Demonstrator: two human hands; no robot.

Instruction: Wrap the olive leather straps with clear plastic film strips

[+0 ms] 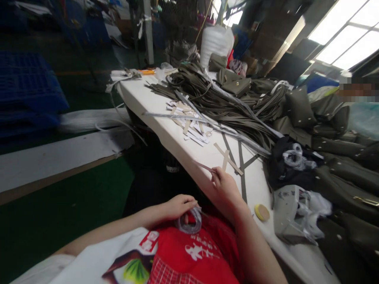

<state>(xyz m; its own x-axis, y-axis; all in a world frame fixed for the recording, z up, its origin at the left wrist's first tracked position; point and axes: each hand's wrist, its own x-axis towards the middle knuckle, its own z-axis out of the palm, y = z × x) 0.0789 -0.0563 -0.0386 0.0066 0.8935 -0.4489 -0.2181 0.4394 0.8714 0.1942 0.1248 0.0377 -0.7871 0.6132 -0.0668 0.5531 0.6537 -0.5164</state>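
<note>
My left hand [180,206] is closed around a coil of greyish strap [192,225], held low against the red apron [204,240]. Its thumb lies over the top of the coil. Over the table edge, my right hand [226,187] pinches a thin brownish strip [203,165] between thumb and fingers, the strip's free end pointing to the upper left. Just beyond that hand, flat beige strips [229,158] lie crossed on the white table [148,96], near dark strips [242,173]. A pile of short white and beige pieces [191,122] sits farther back.
Long dark olive straps [225,106] heap across the table's back. Stacked dark bags [340,165] line the right, with a person's arm [355,90] behind. A yellow-edged round roll [261,212] and a grey box with plastic [288,213] stand nearby. Blue pallets [29,86] are at left.
</note>
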